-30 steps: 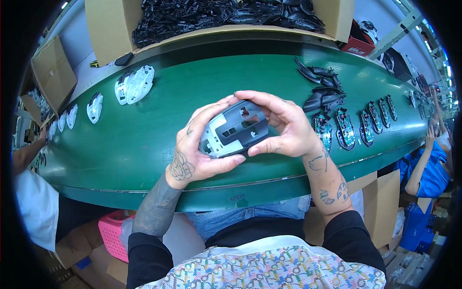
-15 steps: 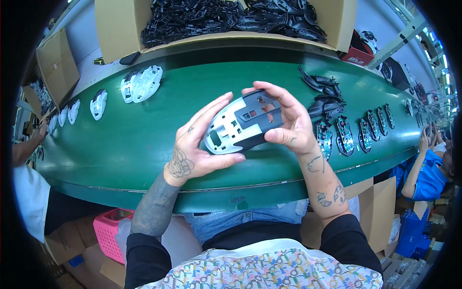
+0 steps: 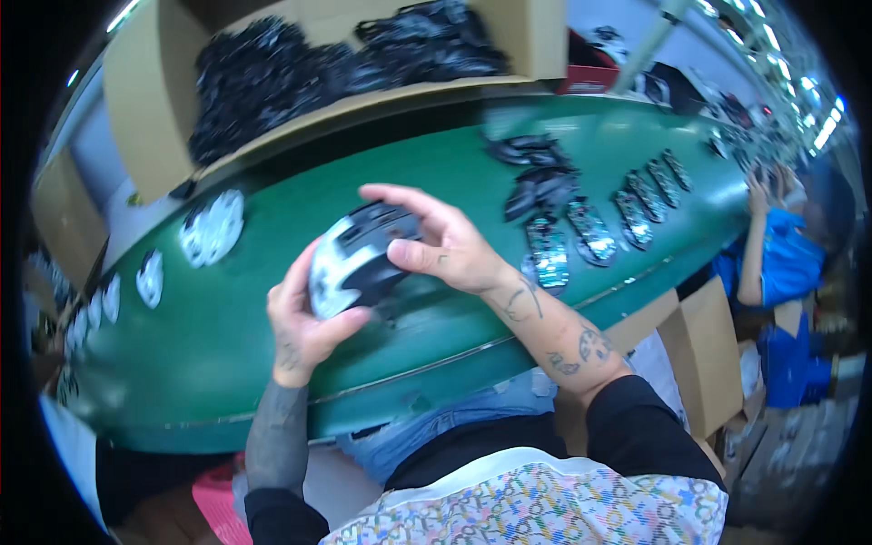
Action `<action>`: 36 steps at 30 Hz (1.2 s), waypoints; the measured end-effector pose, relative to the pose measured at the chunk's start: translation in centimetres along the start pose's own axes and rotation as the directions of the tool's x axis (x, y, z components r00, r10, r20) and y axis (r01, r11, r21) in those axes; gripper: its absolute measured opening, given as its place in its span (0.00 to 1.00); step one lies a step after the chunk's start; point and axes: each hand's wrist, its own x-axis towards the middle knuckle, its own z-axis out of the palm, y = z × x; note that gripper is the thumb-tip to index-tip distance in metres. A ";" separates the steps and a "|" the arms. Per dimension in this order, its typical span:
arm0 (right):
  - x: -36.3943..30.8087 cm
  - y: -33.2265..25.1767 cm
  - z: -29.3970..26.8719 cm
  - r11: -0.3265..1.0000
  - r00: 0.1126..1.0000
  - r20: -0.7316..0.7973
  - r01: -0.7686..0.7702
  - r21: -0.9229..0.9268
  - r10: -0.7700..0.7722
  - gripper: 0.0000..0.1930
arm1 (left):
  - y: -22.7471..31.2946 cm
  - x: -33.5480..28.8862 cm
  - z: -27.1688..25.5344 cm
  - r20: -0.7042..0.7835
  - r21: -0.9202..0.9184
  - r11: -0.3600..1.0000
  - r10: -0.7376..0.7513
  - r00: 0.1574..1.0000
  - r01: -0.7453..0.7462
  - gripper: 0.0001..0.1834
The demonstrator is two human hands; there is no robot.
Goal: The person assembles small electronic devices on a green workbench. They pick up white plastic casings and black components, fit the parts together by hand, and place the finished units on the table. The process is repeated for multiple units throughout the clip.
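Both hands hold a silver-white and black curved plastic housing shell (image 3: 341, 263) above the green work surface (image 3: 436, 336). My left hand (image 3: 304, 322) grips its pale end, with the thumb along the near edge. My right hand (image 3: 450, 250) is closed round the black end, fingers over the far side and thumb on the near side. The shell is tilted, and motion blur hides its finer detail. Silver-white shells (image 3: 213, 232) lie to the left. Black curved plastic parts (image 3: 540, 188) lie to the right, beside several housings with green circuit boards (image 3: 590, 232).
A large cardboard box (image 3: 136, 100) full of black plastic parts stands along the far side. A red box (image 3: 589, 79) is at the back right. At the far right a co-worker in blue (image 3: 790, 259) reaches toward the work surface. A pink basket (image 3: 218, 509) stands below the near edge.
My view has turned, so the surroundings sit differently. The shell has been tilted, showing more of its side. Both hands have kept hold, and my right hand has moved along its black end.
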 end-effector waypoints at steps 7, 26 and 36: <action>-2.1 -3.0 -1.8 0.971 0.995 0.041 -0.080 -0.227 0.092 0.36 | -0.8 0.2 -0.2 0.155 -0.056 0.996 -0.053 0.987 0.062 0.54; -6.5 -14.2 -30.9 -0.143 0.660 -0.340 -0.565 -0.813 -0.670 0.33 | -2.8 2.0 -1.5 0.132 0.674 0.719 0.111 0.985 -0.171 0.24; -7.0 -13.2 -26.1 -0.434 0.917 -0.274 -0.381 -0.816 -0.290 0.17 | -1.9 1.1 -0.9 0.356 0.702 0.655 0.019 0.934 -0.280 0.41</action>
